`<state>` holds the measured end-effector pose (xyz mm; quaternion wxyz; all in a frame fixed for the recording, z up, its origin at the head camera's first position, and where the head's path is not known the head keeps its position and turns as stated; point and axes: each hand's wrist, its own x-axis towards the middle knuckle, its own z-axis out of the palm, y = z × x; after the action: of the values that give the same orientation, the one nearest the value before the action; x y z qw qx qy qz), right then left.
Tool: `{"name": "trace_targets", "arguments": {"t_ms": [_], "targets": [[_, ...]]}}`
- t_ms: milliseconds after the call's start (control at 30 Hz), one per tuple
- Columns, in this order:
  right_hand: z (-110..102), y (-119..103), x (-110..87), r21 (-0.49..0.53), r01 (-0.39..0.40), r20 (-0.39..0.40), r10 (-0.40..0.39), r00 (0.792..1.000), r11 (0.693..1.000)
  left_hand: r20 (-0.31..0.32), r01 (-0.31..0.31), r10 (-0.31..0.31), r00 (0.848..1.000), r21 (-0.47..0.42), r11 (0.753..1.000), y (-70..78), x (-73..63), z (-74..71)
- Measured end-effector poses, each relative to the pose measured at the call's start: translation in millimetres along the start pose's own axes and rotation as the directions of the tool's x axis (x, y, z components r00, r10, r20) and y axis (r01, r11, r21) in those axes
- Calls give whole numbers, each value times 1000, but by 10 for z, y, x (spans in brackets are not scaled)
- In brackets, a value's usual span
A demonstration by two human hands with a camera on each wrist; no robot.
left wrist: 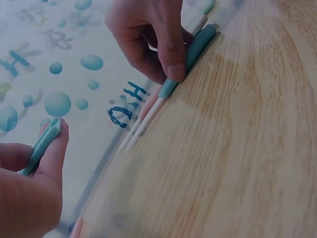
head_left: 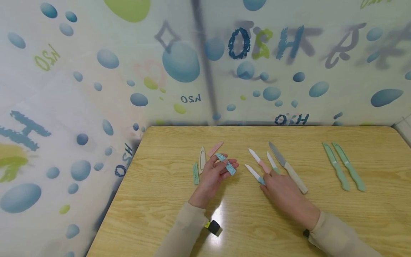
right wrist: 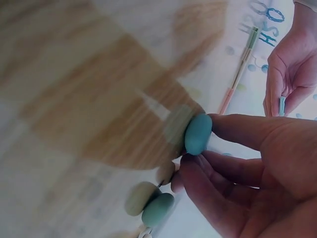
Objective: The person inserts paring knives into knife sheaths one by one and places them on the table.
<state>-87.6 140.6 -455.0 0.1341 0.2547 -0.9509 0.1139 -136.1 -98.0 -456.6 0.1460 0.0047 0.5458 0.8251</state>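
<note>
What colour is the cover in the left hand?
The cover is light blue, clearest in the head view.

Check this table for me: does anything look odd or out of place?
Nothing looks spilled or damaged. The pink cover near the left hand slants more than the cream cover beside it, but that seems minor.

Through the left wrist camera, I see the left hand [left wrist: 32,193] pinching a slim, teal cover [left wrist: 43,145]. Above and right of those fingers, the right hand [left wrist: 151,37] grips a smooth, rounded teal knife handle [left wrist: 199,47]; its thin white blade [left wrist: 148,119] slants down-left from the fingertips. Right of both hands spreads a wood-grain tabletop [left wrist: 237,148].
</note>
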Motion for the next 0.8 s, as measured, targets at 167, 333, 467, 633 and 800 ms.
{"name": "trace_targets", "arguments": {"t_ms": [167, 333, 467, 633, 800], "targets": [[15, 6, 1, -15, 10, -1, -10, 1000, 1000, -5, 7, -8, 1000, -14, 1000, 2, -5, 5], [-13, -8, 13, 11, -50, 53, 50, 997, 999, -7, 19, -20, 1000, -31, 999, 8, 2, 8], [-98, -27, 16, 84, -178, 144, 165, 976, 980, -7, 30, -30, 1000, -39, 999, 10, 4, 10], [-194, 5, 5, 174, -298, 207, 262, 943, 938, -6, 30, -30, 1000, -42, 999, 9, 2, 8], [-268, 78, -19, 234, -345, 245, 288, 926, 909, -5, 27, -27, 1000, -42, 999, 10, -5, 8]]}}
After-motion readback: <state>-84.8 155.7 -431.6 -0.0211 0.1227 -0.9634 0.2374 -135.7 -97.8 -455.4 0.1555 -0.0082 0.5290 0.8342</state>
